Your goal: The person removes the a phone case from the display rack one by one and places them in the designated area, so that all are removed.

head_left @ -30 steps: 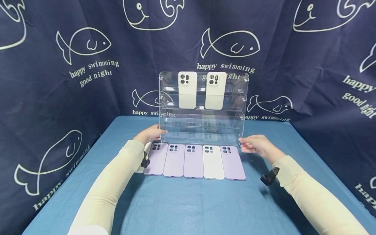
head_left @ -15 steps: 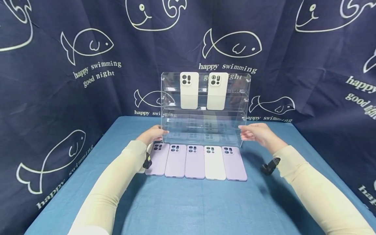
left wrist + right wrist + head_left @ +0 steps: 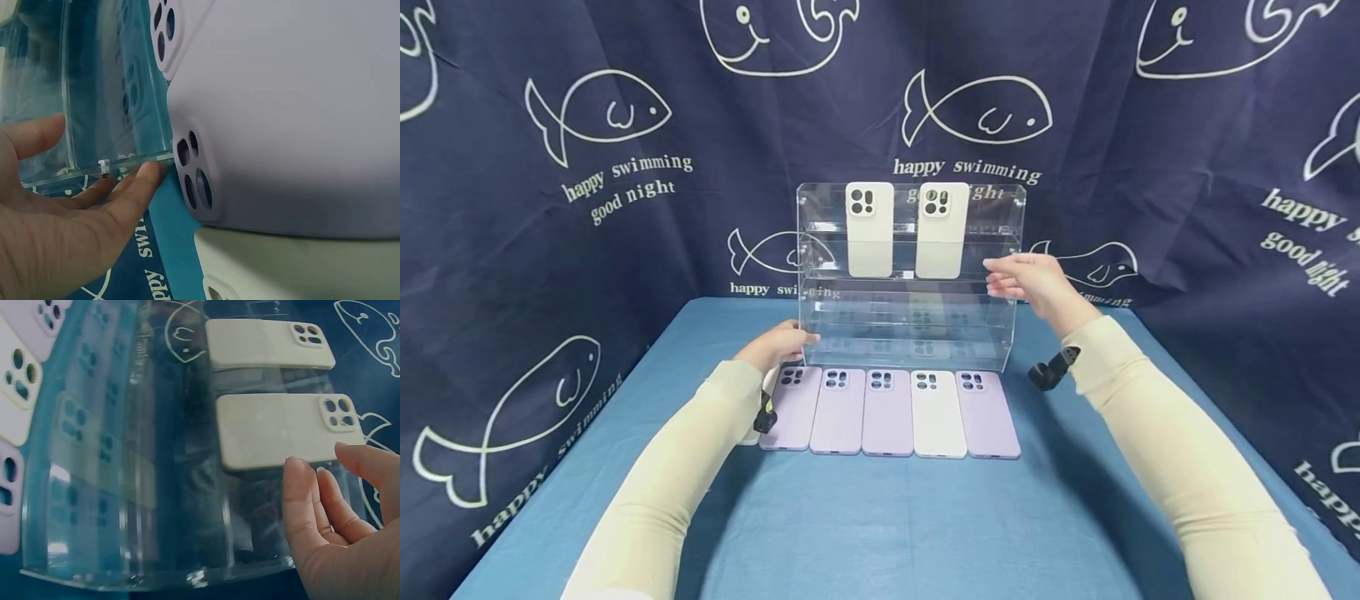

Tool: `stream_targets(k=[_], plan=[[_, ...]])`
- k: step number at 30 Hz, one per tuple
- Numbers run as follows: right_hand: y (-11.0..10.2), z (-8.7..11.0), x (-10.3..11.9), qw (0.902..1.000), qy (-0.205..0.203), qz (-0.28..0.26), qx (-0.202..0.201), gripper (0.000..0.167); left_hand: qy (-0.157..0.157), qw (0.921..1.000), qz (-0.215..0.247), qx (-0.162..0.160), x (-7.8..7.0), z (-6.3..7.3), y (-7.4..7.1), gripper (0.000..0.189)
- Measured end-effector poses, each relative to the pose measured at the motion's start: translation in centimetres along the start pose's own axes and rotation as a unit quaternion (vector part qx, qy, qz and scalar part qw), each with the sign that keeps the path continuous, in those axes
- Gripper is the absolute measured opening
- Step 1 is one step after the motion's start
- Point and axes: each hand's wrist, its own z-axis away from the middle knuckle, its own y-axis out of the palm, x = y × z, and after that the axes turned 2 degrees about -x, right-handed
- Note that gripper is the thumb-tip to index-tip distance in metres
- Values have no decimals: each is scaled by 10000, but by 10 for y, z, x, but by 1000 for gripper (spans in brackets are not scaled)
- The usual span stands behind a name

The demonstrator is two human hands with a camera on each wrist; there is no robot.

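Observation:
A clear acrylic display rack (image 3: 907, 304) with tiered shelves stands on the table. Its upper shelf bears two upright white phone cases, the left case (image 3: 870, 250) and the right case (image 3: 940, 246). At the lower left, my left hand (image 3: 775, 344) holds the rack's side panel, thumb on the inner side and fingers outside, as the left wrist view shows. My right hand (image 3: 1033, 283) is raised before the rack's right side, fingers loosely bent with nothing between them. In the right wrist view its fingertips (image 3: 299, 472) come close to the lower edge of the nearer white case (image 3: 281, 431).
In front of the rack lies a row of flat phone cases: several purple ones, such as the rightmost purple case (image 3: 988, 417), and a white case (image 3: 938, 417). Another pale case (image 3: 751, 437) is partly hidden by my left wrist. A blue cloth (image 3: 895, 525) covers the table; dark fish-print curtain (image 3: 722, 158) surrounds it.
My right hand has left the rack's lower right corner and risen up and inward, to the height of the upper white cases. My left hand stays at the rack's left side.

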Motion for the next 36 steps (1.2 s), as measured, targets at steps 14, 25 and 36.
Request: stream_targets(k=[14,25,36], plan=[[15,-17,23,9993,-238,-16,-273,24,-6,10000,10,21,-2,-2,1,76],[25,-36,34,9936,-420,-101,-1041,24,2,10000,46,50,-1,-2,3,79],[38,-61,33,9884,-574,458,-1330,49,53,10000,73,-17,3,-1,-1,76]])
